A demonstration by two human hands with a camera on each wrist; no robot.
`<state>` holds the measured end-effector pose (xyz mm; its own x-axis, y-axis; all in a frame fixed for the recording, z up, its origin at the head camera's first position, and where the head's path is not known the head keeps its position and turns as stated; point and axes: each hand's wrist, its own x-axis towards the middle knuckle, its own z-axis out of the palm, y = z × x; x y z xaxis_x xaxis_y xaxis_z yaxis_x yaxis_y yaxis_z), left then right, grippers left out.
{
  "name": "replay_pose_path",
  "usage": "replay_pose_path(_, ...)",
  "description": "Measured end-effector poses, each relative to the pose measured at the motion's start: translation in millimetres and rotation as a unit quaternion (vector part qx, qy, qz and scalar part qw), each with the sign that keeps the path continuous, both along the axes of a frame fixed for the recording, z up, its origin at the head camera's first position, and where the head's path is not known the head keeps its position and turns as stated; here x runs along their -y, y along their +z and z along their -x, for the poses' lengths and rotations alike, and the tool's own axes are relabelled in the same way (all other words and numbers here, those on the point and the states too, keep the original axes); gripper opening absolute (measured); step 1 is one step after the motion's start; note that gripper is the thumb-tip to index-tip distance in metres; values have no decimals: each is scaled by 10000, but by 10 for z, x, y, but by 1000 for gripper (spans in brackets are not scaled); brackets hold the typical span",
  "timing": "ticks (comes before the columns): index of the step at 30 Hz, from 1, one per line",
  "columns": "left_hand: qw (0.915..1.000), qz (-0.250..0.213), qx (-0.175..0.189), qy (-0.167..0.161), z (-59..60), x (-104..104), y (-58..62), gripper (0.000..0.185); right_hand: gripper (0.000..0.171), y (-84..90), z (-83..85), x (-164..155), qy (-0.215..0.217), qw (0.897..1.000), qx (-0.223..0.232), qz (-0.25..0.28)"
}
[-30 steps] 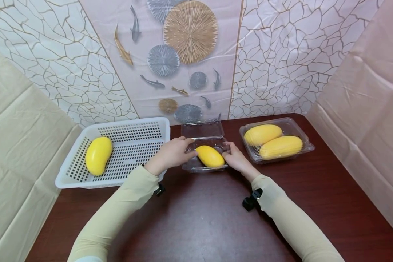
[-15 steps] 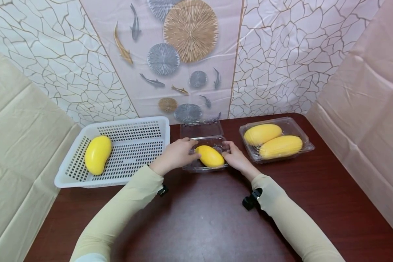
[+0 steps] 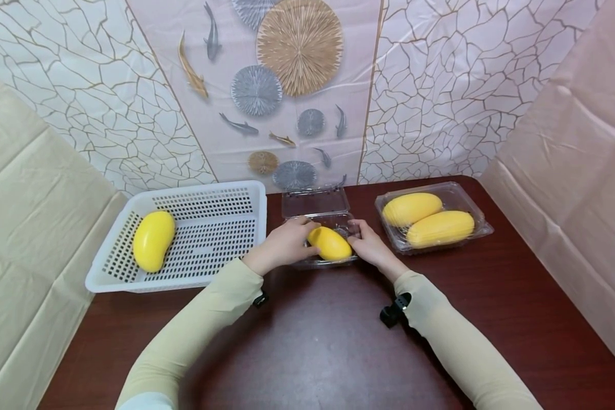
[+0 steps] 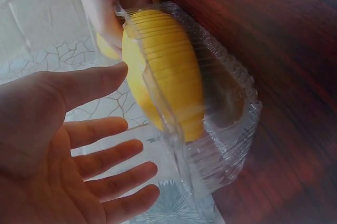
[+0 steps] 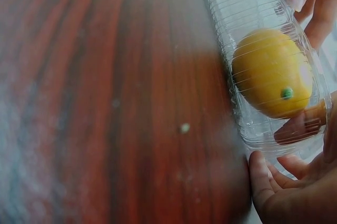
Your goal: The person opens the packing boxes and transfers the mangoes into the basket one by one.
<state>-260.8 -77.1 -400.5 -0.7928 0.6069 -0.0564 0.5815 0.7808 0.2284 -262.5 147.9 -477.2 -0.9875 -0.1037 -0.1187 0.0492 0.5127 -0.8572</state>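
Left hand [image 3: 283, 246] now further onto mango [image 3: 330, 243], fingers relaxed apart; right hand [image 3: 370, 248] unmoved, pinching clamshell [image 3: 349, 226] rim.

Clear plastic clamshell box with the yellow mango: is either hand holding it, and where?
The right hand grips the clear plastic clamshell box at its right end. The left hand touches the yellow mango, fingers straight.

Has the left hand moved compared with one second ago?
Yes. The left hand moved right, away from the white basket, and now touches the mango in the clear box.
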Motion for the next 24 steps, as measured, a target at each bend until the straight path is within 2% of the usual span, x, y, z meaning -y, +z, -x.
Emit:
replay_pose_path(11,9986,-185,-209,-445,-7,-58,-73,64,52,-3,7,5,-1,10000,-48,26)
replay_pose_path(15,9982,-133,-166,-561,-9,-80,-81,63,51,-4,9,4,-23,10000,-56,75)
replay_pose_path(24,9979,66,-125,-626,-34,-119,-126,55,52,-10,7,8,-34,9999,-55,79)
